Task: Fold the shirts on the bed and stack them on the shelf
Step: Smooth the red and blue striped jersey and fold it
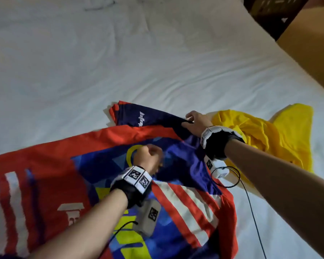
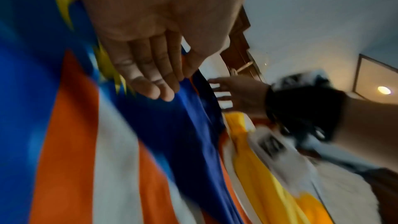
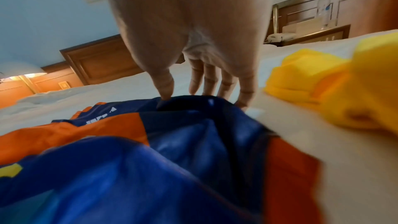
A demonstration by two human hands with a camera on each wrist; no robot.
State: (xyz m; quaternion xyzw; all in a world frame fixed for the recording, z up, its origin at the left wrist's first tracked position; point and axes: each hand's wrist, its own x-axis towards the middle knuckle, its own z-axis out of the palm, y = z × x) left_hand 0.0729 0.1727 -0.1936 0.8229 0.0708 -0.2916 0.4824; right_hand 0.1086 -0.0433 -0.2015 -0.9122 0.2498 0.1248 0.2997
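A red, blue and white striped jersey (image 1: 54, 156) (image 2: 75, 125) (image 3: 107, 176) lies spread on the white bed (image 1: 101, 62). My left hand (image 1: 150, 154) (image 2: 155, 83) sits on its blue chest panel, fingers curled and bunched together with the thumb against the blue cloth. My right hand (image 1: 194, 120) (image 3: 193, 83) is at the jersey's far right corner and pinches the dark navy edge between thumb and fingers. To the right of that hand lies a crumpled yellow shirt (image 1: 269, 135) (image 2: 254, 168) (image 3: 344, 83). No shelf is in view.
The bed's right edge (image 1: 269, 47) runs diagonally, with tan floor beyond it. A wooden headboard (image 3: 103, 60), a lit lamp (image 3: 21, 69) and a bedside table with a clear bottle (image 3: 324, 11) stand past the bed. A black cable (image 1: 251, 212) hangs from my right wrist.
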